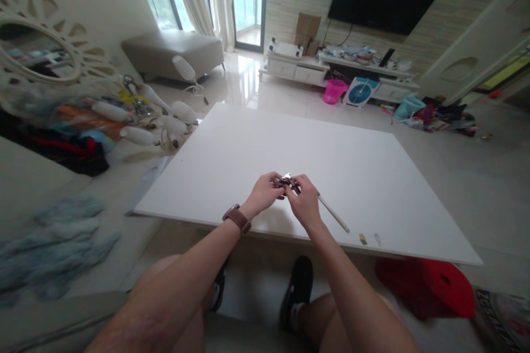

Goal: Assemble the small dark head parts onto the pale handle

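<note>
Both hands meet over the near edge of a white tabletop (265, 138), around a small shiny metal piece with dark parts (286, 179). My left hand (265, 190), with a brown-strapped watch (237, 217) on its wrist, pinches the piece from the left. From the other side, the fingers of my right hand (305, 201) close on it too. What kind of thing it is cannot be made out. Beside my right hand a thin pale rod (333, 212) lies slanted on the table. Further right are a small yellowish-and-dark flat item (363, 239) and a small clear or metallic loop (377, 239).
White-shaded lamp arms (165, 121) stand by the table's left edge, near heaped clothes and bags. A red item (430, 287) sits below the right front edge. Beyond are a grey bench (174, 52), a low cabinet (290, 69), a pink basket (334, 91) and a fan (360, 92).
</note>
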{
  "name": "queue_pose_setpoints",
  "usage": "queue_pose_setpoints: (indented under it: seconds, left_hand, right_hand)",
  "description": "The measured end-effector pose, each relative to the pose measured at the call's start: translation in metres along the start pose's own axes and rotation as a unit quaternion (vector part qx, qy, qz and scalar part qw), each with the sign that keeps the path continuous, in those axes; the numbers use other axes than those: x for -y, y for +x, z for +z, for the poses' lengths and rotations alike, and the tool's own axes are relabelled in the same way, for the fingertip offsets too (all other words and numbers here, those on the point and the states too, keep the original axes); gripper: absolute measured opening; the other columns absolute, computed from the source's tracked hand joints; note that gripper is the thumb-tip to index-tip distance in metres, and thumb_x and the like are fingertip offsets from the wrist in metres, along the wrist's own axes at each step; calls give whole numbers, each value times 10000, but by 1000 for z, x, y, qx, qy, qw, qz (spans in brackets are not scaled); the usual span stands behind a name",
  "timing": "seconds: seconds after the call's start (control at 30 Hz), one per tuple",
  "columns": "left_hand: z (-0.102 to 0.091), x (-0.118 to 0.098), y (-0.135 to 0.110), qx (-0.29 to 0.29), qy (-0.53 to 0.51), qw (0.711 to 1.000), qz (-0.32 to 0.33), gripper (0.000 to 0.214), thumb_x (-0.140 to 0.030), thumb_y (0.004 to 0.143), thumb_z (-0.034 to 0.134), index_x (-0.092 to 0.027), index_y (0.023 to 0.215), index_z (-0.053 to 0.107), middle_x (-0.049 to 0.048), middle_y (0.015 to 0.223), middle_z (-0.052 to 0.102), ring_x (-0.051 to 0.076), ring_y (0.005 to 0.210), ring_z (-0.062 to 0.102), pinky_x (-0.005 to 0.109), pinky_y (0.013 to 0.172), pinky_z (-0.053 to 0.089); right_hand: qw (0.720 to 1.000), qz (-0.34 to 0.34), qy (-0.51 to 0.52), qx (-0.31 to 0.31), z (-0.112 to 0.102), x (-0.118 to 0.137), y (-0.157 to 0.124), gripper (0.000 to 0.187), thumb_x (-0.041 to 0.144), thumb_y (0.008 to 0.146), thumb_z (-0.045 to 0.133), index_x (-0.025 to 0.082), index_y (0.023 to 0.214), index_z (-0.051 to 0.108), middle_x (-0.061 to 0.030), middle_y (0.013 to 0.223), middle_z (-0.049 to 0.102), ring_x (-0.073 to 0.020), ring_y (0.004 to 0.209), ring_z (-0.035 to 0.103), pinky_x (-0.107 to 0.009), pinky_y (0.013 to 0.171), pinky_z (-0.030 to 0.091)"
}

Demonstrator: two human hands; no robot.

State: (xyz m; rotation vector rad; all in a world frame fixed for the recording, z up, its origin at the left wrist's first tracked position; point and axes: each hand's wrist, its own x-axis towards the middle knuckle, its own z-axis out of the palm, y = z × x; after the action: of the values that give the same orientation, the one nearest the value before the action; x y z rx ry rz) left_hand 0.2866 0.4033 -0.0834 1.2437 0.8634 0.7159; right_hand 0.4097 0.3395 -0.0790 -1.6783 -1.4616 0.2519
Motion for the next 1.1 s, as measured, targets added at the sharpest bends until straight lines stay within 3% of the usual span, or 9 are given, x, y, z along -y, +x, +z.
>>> queue_pose_setpoints:
  seconds: [0.3, 0.43, 0.7, 0.8, 0.97, 1.1]
  left_hand:
    - [-1, 9, 2, -27, 40, 998, 29, 200, -28, 641, 715, -134, 769, 604, 7, 694, 604, 119, 619, 613, 233, 519, 563]
    - [-1, 7, -2, -11, 92, 995, 38, 157, -32, 667, 677, -139, 755, 603, 17, 695, 613, 122, 605, 605, 222, 486, 547]
    - [-2, 8, -1, 17, 111, 993, 31, 147, -45, 689, 648, -139, 795, 609, 35, 733, 625, 129, 639, 612, 228, 535, 536]
    - [-6, 10, 3, 17, 97, 995, 12, 219, -72, 711, 631, -155, 912, 606, 40, 790, 634, 138, 663, 624, 236, 549, 528]
    - [-30, 10, 13, -63, 108, 992, -27, 282, -96, 745, 563, -165, 1019, 574, 33, 803, 601, 139, 676, 601, 228, 557, 478]
    - [-73, 17, 14, -127, 168, 976, -50, 412, -135, 693, 654, -149, 1095, 564, 10, 771, 595, 131, 640, 555, 237, 579, 439]
  right_hand:
    - [1000, -5, 7, 29, 0, -3, -1, 89, 189, 835, 591, 200, 830, 680, -29, 838, 601, -168, 749, 573, -288, 696, 418]
    - [999, -2, -8, 51, 0, -11, 1, 57, 197, 819, 616, 192, 778, 656, -22, 802, 597, -160, 715, 561, -284, 674, 404]
    - [997, 10, -31, 71, 0, -17, 3, 103, 230, 821, 598, 191, 730, 569, -14, 769, 575, -156, 689, 520, -270, 631, 347]
    - [998, 17, -19, 52, -1, -12, 2, 91, 244, 843, 567, 196, 766, 561, -21, 779, 599, -162, 701, 533, -269, 641, 349]
    - [997, 56, 17, 48, -4, -5, 0, 107, 287, 891, 521, 209, 820, 538, 8, 693, 604, -144, 602, 512, -253, 589, 323]
    - [996, 61, 43, 53, -5, -1, 0, 96, 294, 897, 515, 212, 849, 531, 0, 728, 632, -147, 630, 558, -247, 602, 350]
